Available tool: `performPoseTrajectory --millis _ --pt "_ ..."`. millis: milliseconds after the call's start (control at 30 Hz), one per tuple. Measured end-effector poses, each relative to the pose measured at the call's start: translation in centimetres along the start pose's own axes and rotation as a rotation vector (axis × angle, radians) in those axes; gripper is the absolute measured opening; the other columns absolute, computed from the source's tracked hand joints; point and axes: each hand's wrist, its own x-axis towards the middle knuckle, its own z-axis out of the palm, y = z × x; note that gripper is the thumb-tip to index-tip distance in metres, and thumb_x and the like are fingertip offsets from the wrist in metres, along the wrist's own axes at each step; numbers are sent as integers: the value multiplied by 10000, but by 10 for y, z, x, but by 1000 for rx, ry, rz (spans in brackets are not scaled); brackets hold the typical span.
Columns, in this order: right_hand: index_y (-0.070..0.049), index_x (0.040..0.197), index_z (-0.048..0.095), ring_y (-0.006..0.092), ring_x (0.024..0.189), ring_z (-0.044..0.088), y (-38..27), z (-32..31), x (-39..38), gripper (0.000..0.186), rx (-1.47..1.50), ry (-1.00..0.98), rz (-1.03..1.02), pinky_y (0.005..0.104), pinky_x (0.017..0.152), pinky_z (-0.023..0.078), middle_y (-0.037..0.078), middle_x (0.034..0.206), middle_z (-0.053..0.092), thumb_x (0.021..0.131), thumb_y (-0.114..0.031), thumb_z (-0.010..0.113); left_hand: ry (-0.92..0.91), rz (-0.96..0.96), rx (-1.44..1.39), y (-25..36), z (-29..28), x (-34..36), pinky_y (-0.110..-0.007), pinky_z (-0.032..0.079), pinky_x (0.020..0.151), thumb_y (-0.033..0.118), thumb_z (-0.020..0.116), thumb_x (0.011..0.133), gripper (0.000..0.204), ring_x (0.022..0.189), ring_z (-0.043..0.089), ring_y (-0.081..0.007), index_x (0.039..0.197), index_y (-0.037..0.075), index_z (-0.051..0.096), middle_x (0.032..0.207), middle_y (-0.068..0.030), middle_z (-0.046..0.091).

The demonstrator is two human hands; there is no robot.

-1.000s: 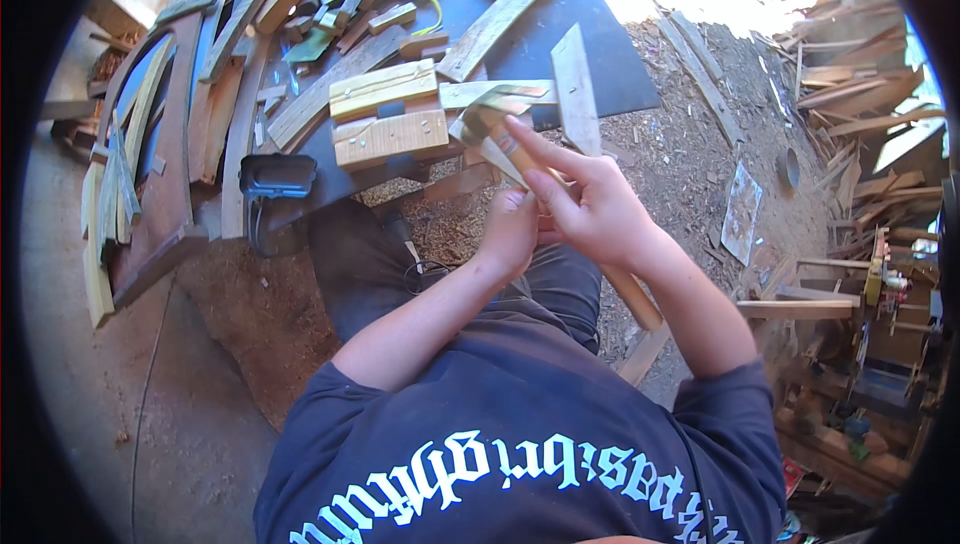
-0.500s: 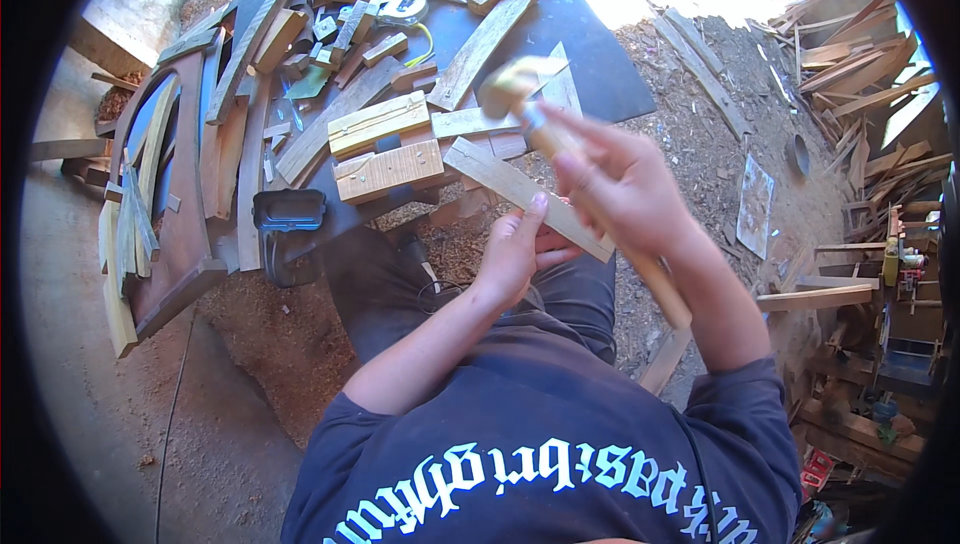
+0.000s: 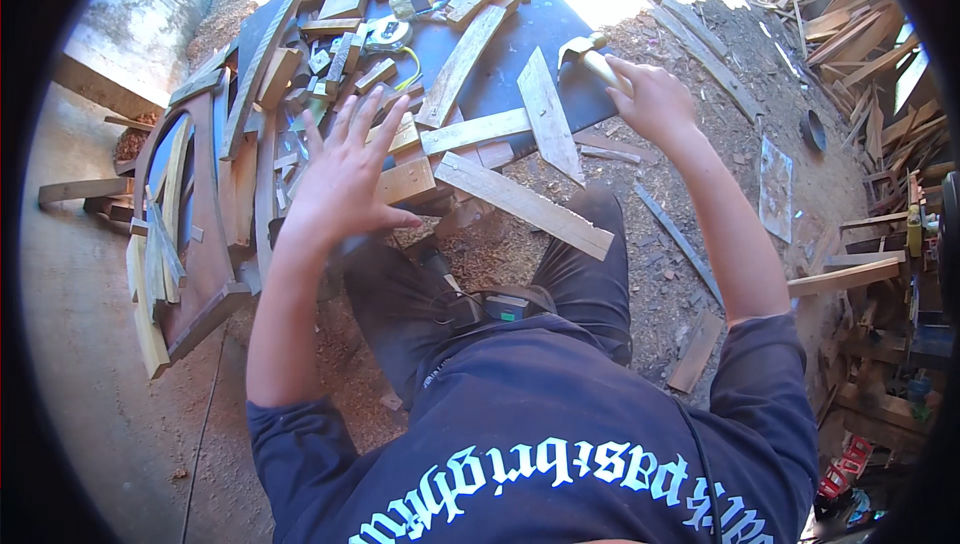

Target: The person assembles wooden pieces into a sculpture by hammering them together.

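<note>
My left hand (image 3: 345,169) is open with its fingers spread, hovering over short wooden blocks (image 3: 405,179) at the edge of a dark board (image 3: 520,39). My right hand (image 3: 650,99) is raised to the right and is closed on the pale wooden handle of a small hammer-like tool (image 3: 588,52). A long flat plank (image 3: 525,204) lies slantwise across my knee between the two hands, with neither hand on it. A pointed plank (image 3: 548,114) lies just beyond it, and a lighter strip (image 3: 475,131) lies beside that one.
Many wood offcuts and a tape measure (image 3: 385,34) cover the dark board. Curved wooden frames (image 3: 190,234) lie at the left on a concrete floor. Sawdust covers the ground around my legs. Stacked scrap timber (image 3: 850,34) fills the right side.
My left hand has let go of the plank and swung out left with its fingers spread. My right hand has moved up and right with the tool. The plank now rests on my knee.
</note>
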Motion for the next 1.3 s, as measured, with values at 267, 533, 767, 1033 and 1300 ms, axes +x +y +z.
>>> performPoseTrajectory --millis 267,533,767,1033,1300 --pt "-285 1358 643 291 1059 692 -4 22 18 416 -29 115 -37 455 876 585 99 1085 724 948 -355 643 -126 98 -189 -5 20 30 -632 177 1242 395 912 612 1364 1479 348 -397 1661 179 69 1567 -199 376" --pt "-283 1402 617 281 1081 666 -1 44 15 458 10 171 -37 450 901 574 100 1071 689 951 -351 655 2 148 -483 -13 32 19 -481 323 1215 267 884 584 1260 1429 393 -398 1635 103 210 1525 -209 420" --pt "-279 1422 603 305 1065 660 4 54 14 479 103 224 -37 451 914 554 112 1094 652 951 -350 655 92 115 -582 -19 32 -16 -471 342 1200 235 912 533 1300 1423 425 -388 1635 98 237 1517 -210 445" --pt "-202 1378 611 317 1166 588 0 51 8 436 107 292 -99 462 1009 475 132 1190 625 961 -326 630 202 124 -1500 -47 15 -18 -378 354 1183 231 987 543 1321 1371 502 -236 1595 -65 244 1491 -176 501" --pt "-59 1190 731 277 960 695 -58 -23 -30 294 802 469 -424 397 870 555 133 1002 728 930 -189 688 1206 264 -1163 -61 61 25 -405 421 1150 572 579 984 736 1293 526 -210 1486 51 446 1471 -134 487"
